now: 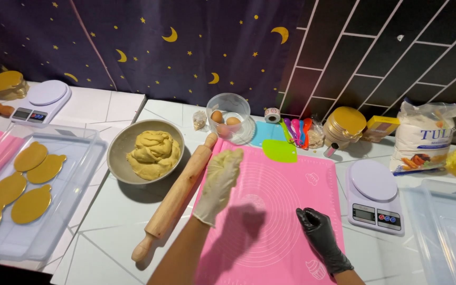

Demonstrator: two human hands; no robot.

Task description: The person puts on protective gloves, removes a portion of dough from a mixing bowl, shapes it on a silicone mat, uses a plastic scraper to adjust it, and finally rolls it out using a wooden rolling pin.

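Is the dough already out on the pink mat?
No, the dough sits in the metal bowl left of the rolling pin, and the pink mat bears only the hands.

A white flour bag (423, 138) stands far right beside a yellow box (380, 126) (both scales (374, 196) (39, 101) show small grey screens).

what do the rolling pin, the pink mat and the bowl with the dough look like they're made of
Rolling pin: pale unvarnished wood, judging by its matte tan grain. Pink mat: probably silicone, thin, flat, printed with white circles. Bowl: likely metal, with a dull grey sheen, though enamel is possible.
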